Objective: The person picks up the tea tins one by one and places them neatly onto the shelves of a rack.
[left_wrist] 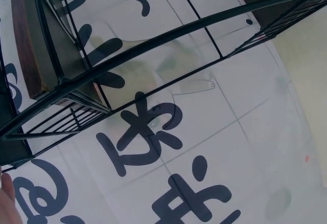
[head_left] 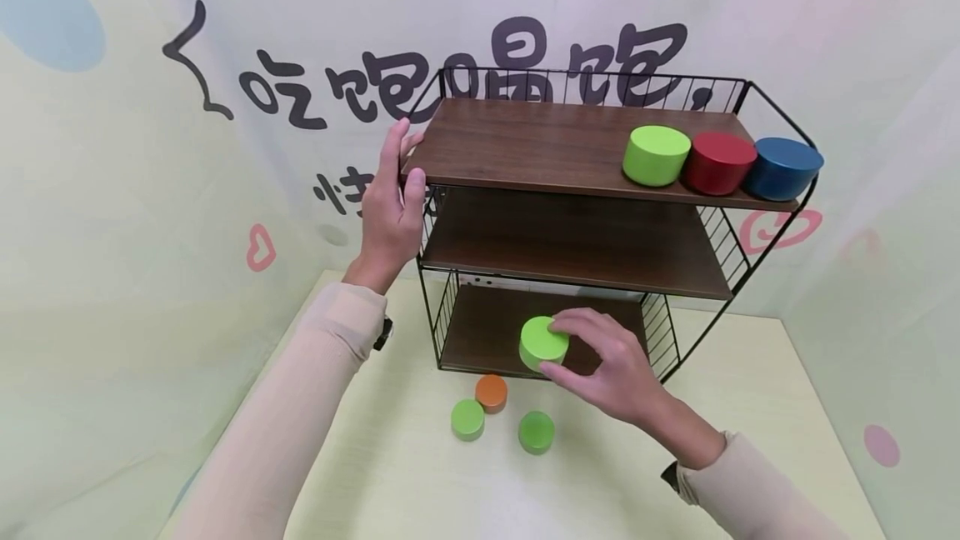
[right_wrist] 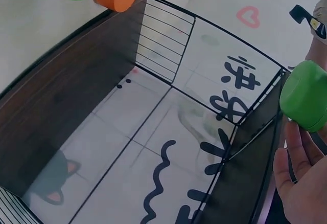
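Observation:
A three-tier rack [head_left: 517, 144] with dark wooden boards and black wire sides stands on the table. My left hand [head_left: 393, 219] grips the left end of its top board, thumb at the front edge. In front of the lower tiers, my right hand [head_left: 615, 365] pinches a light green round tin [head_left: 542, 347] between thumb and fingers. The right wrist view shows this green tin [right_wrist: 305, 96] at the fingertips. On the top board's right end, a green tin [head_left: 656, 158], a red tin [head_left: 720, 165] and a blue tin [head_left: 782, 170] sit in a row.
On the pale table [head_left: 390, 465], before the rack, lie an orange tin [head_left: 491, 392], a green tin [head_left: 467, 419] beside it, and another green tin [head_left: 536, 432] to the right. A printed white curtain [head_left: 247, 140] hangs behind and at both sides.

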`<state>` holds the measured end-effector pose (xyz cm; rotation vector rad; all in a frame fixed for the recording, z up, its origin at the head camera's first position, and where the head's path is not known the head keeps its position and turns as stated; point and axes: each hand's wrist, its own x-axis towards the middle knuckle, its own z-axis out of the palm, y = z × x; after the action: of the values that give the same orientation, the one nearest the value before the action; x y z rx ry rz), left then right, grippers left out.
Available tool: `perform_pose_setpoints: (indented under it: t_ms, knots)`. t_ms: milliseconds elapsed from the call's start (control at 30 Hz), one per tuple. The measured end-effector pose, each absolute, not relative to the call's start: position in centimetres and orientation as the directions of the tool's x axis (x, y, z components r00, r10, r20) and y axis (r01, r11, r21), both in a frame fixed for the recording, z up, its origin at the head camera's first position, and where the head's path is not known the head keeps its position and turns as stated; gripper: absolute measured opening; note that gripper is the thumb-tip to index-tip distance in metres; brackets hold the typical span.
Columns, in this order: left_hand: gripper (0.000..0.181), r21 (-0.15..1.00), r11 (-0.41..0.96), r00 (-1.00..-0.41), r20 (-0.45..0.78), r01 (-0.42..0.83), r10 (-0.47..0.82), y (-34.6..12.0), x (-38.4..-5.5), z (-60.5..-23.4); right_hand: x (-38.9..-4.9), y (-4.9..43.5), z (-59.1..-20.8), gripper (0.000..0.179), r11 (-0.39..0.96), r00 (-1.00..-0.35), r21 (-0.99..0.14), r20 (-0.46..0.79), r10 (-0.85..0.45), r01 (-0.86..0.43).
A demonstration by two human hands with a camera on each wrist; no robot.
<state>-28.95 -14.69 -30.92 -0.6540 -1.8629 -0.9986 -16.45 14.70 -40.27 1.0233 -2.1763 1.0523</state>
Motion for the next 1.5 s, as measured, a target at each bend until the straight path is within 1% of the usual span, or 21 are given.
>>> perform_pose_setpoints:
  t_ms: [333,567,900,967,1067,1200,1500]
  knots:
    - [0.055,0.374,0.530,-0.455,0.890,0.762,0.026,-14.6,-28.9,-30.9,-17.0,14.8,-38.4,0.044,0.374,-0.529,-0.391,0.739,-0.417,-0.841]
    - [0.055,0.373,0.536,-0.457,0.889,0.757,0.027,-14.6,-28.9,-30.7,-17.3,14.8,-36.3,0.045,0.376,-0.510,-0.366,0.742,-0.434,-0.852]
    - [0.054,0.399,0.517,-0.470,0.883,0.757,0.006,-14.5,-28.9,-30.9,-17.4,14.7,-33.3,0.049,0.395,-0.480,-0.326,0.783,-0.396,-0.859]
    - [0.054,0.402,0.519,-0.473,0.881,0.754,0.004,-14.5,-28.9,-30.9,-17.5,14.8,-32.6,0.051,0.399,-0.461,-0.306,0.799,-0.387,-0.865]
    - [0.055,0.398,0.524,-0.472,0.882,0.753,0.009,-14.5,-28.9,-30.9,-17.7,14.9,-31.5,0.053,0.410,-0.411,-0.249,0.830,-0.378,-0.878]
    - [0.055,0.380,0.531,-0.463,0.886,0.757,0.027,-14.6,-29.0,-30.9,-17.8,15.3,-29.9,0.053,0.429,-0.368,-0.203,0.862,-0.348,-0.880]
    - [0.056,0.391,0.524,-0.465,0.885,0.757,0.012,-14.5,-29.0,-30.9,-18.4,16.0,-26.1,0.064,0.490,-0.355,-0.181,0.888,-0.292,-0.853]
